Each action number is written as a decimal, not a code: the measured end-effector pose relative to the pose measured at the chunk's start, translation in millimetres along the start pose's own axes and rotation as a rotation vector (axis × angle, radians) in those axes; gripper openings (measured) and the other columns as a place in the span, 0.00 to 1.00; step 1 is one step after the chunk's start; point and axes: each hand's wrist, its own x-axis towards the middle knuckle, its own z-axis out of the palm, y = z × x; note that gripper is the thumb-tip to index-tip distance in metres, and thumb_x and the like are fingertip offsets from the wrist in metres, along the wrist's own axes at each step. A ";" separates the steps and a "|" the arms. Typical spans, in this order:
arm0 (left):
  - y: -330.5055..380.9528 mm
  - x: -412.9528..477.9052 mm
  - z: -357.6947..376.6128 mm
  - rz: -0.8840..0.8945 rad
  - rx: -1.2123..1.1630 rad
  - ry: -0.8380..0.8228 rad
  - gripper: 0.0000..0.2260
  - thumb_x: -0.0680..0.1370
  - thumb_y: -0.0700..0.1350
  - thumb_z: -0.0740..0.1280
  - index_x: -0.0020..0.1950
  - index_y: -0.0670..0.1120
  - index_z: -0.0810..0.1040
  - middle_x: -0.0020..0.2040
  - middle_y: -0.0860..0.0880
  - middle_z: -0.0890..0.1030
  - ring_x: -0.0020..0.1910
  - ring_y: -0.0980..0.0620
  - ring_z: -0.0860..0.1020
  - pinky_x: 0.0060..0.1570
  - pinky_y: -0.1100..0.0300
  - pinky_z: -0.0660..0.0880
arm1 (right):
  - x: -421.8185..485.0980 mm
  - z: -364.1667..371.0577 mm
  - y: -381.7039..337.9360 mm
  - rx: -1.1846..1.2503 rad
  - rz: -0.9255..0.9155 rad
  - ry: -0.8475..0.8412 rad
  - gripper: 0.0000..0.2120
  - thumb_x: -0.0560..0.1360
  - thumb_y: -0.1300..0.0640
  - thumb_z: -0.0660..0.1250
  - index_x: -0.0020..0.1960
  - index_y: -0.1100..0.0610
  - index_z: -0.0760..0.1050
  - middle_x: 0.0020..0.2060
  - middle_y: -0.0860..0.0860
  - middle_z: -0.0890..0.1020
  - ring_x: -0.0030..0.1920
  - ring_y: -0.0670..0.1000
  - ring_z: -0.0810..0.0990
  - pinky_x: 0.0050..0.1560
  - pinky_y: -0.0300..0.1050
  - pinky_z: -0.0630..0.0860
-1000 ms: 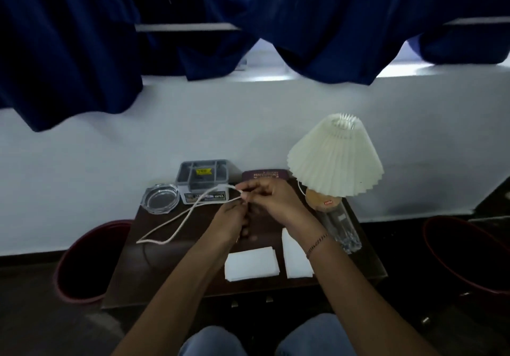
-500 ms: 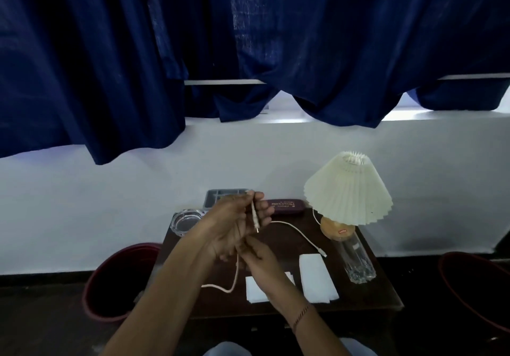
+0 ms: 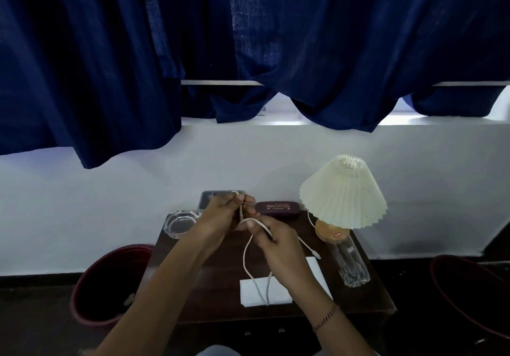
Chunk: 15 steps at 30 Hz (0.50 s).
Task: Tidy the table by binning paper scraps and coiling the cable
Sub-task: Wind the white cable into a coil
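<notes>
A thin white cable (image 3: 246, 256) hangs in a loop above the dark wooden table (image 3: 209, 278). My left hand (image 3: 225, 217) pinches one stretch of it near its top. My right hand (image 3: 276, 242) grips the cable just below and to the right, fingers closed around it. One cable end with a small plug (image 3: 317, 256) trails to the right over the table. Two white paper sheets lie near the front edge: one (image 3: 249, 292) under the hanging loop, the other (image 3: 317, 270) partly hidden by my right wrist.
A red bin (image 3: 91, 286) stands on the floor left of the table, another (image 3: 474, 295) at the right. On the table are a glass ashtray (image 3: 180, 224), a grey box (image 3: 211, 197), a maroon glasses case (image 3: 277, 208), a pleated lamp (image 3: 342, 193) and a tall glass (image 3: 349, 262).
The cable has been lifted off the table and gathered into a loop. My right hand has risen and closed on it beside my left hand. The view has tilted upward.
</notes>
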 end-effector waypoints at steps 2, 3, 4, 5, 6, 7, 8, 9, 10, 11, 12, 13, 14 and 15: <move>-6.6 -0.5 0.4 0.037 0.101 -0.032 0.12 0.80 0.39 0.56 0.42 0.43 0.77 0.25 0.53 0.79 0.26 0.58 0.75 0.27 0.67 0.70 | 9.2 -2.0 -1.2 -0.050 -0.028 0.039 0.10 0.77 0.54 0.62 0.43 0.54 0.81 0.36 0.42 0.82 0.42 0.36 0.79 0.44 0.26 0.71; -9.1 -0.7 0.7 0.054 0.136 -0.043 0.13 0.80 0.38 0.57 0.40 0.44 0.77 0.25 0.52 0.78 0.25 0.57 0.74 0.28 0.65 0.68 | 13.8 -2.7 -0.1 -0.064 -0.036 0.053 0.10 0.77 0.54 0.62 0.42 0.55 0.81 0.37 0.44 0.83 0.42 0.40 0.80 0.45 0.31 0.73; -11.2 -1.4 0.8 0.065 0.156 -0.052 0.13 0.79 0.37 0.57 0.39 0.44 0.77 0.26 0.49 0.77 0.26 0.55 0.74 0.30 0.62 0.66 | 17.5 -3.4 1.5 -0.084 -0.046 0.070 0.10 0.77 0.54 0.63 0.42 0.56 0.81 0.38 0.48 0.84 0.42 0.44 0.81 0.47 0.37 0.75; -12.5 -1.9 1.2 0.064 0.153 -0.062 0.13 0.79 0.36 0.58 0.38 0.44 0.77 0.28 0.48 0.77 0.28 0.53 0.74 0.32 0.60 0.65 | 21.2 -4.8 3.0 -0.115 -0.052 0.085 0.11 0.77 0.54 0.63 0.43 0.57 0.81 0.39 0.52 0.85 0.43 0.49 0.82 0.48 0.43 0.76; -12.5 -1.9 1.3 0.050 0.128 -0.078 0.13 0.79 0.37 0.58 0.37 0.44 0.77 0.30 0.46 0.78 0.30 0.51 0.75 0.35 0.58 0.67 | 24.9 -6.2 4.1 -0.134 -0.057 0.090 0.11 0.76 0.53 0.63 0.45 0.58 0.81 0.39 0.55 0.85 0.42 0.52 0.82 0.49 0.49 0.77; -11.4 -2.2 0.7 0.024 0.088 -0.101 0.13 0.79 0.37 0.58 0.38 0.43 0.77 0.32 0.46 0.79 0.31 0.50 0.77 0.38 0.57 0.71 | 28.4 -7.8 5.0 -0.130 -0.056 0.088 0.11 0.76 0.52 0.64 0.45 0.59 0.81 0.38 0.57 0.85 0.41 0.54 0.83 0.47 0.52 0.78; -9.6 -2.5 -0.5 -0.010 0.046 -0.131 0.12 0.80 0.38 0.57 0.39 0.42 0.76 0.33 0.45 0.80 0.32 0.50 0.79 0.40 0.56 0.74 | 31.9 -9.8 5.8 -0.102 -0.049 0.084 0.11 0.74 0.52 0.66 0.43 0.59 0.81 0.35 0.56 0.84 0.39 0.51 0.83 0.45 0.50 0.80; -7.4 -3.3 -2.5 -0.043 0.008 -0.161 0.12 0.80 0.38 0.56 0.40 0.41 0.76 0.34 0.44 0.81 0.33 0.50 0.80 0.41 0.55 0.78 | 35.9 -12.4 6.7 -0.080 -0.036 0.099 0.09 0.72 0.53 0.69 0.40 0.59 0.81 0.31 0.53 0.84 0.35 0.45 0.83 0.41 0.41 0.81; -5.9 -4.5 -4.7 -0.071 -0.027 -0.187 0.13 0.80 0.37 0.55 0.41 0.40 0.76 0.32 0.44 0.82 0.32 0.50 0.81 0.39 0.57 0.80 | 40.8 -15.6 7.0 -0.081 -0.013 0.135 0.08 0.69 0.53 0.73 0.36 0.56 0.80 0.28 0.49 0.82 0.31 0.40 0.80 0.36 0.31 0.77; -5.0 -5.9 -7.2 -0.097 -0.066 -0.204 0.14 0.81 0.37 0.54 0.41 0.40 0.77 0.30 0.45 0.82 0.31 0.51 0.82 0.37 0.58 0.81 | 45.8 -19.1 6.9 -0.084 0.027 0.169 0.07 0.65 0.53 0.76 0.34 0.54 0.79 0.26 0.48 0.81 0.28 0.39 0.77 0.32 0.29 0.73; -4.5 -7.3 -10.1 -0.120 -0.107 -0.220 0.14 0.81 0.37 0.54 0.42 0.39 0.77 0.29 0.46 0.81 0.29 0.51 0.82 0.37 0.58 0.81 | 50.4 -23.2 7.2 -0.050 0.080 0.181 0.08 0.62 0.54 0.78 0.33 0.52 0.78 0.26 0.49 0.80 0.27 0.40 0.76 0.31 0.30 0.72; -4.0 -9.1 -13.0 -0.142 -0.143 -0.239 0.14 0.81 0.37 0.53 0.43 0.39 0.77 0.28 0.46 0.79 0.29 0.51 0.81 0.39 0.57 0.82 | 54.3 -26.6 7.7 0.029 0.133 0.166 0.09 0.61 0.56 0.79 0.32 0.52 0.78 0.26 0.49 0.80 0.27 0.42 0.77 0.32 0.31 0.72; -3.8 -10.8 -15.5 -0.163 -0.172 -0.263 0.15 0.81 0.37 0.53 0.45 0.38 0.78 0.28 0.46 0.78 0.29 0.51 0.80 0.42 0.55 0.81 | 57.2 -28.5 8.0 0.125 0.174 0.127 0.09 0.60 0.59 0.79 0.32 0.52 0.78 0.26 0.49 0.80 0.28 0.43 0.78 0.33 0.32 0.74; -3.6 -11.5 -17.5 -0.184 -0.199 -0.286 0.15 0.81 0.38 0.53 0.47 0.36 0.79 0.28 0.46 0.77 0.28 0.51 0.79 0.43 0.54 0.81 | 58.9 -28.5 7.7 0.216 0.201 0.086 0.09 0.61 0.61 0.78 0.32 0.53 0.79 0.27 0.48 0.81 0.29 0.43 0.78 0.33 0.32 0.75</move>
